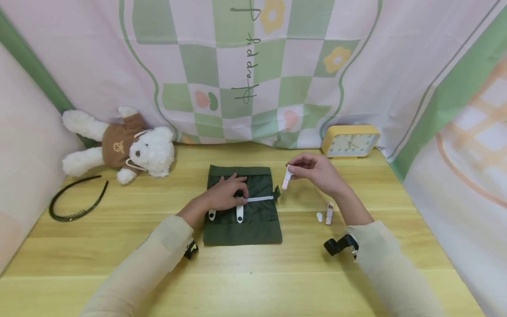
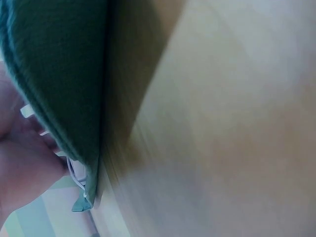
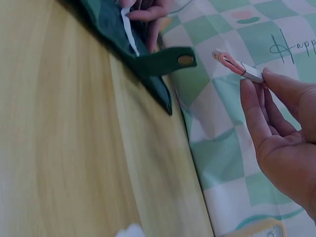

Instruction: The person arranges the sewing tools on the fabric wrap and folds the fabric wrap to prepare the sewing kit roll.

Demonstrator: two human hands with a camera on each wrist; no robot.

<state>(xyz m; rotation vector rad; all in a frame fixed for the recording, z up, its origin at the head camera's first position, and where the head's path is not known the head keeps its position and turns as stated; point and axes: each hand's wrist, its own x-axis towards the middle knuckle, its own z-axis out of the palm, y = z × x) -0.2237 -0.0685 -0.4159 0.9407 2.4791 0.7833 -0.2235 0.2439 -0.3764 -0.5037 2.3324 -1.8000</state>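
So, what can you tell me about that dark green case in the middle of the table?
The dark green case lies open on the wooden table, roughly rectangular and seemingly cloth. Broad bands edge its near and far sides, and a white strip runs across the middle. A short tab with a round fastener sticks out on the right. Two white pieces with dark dots, one central and one leftward, lie on it. The left hand rests over it, fingers at the strip.

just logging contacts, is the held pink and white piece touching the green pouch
Apart: the right wrist view shows checked cloth between the held pink and white piece and the strap of the green pouch.
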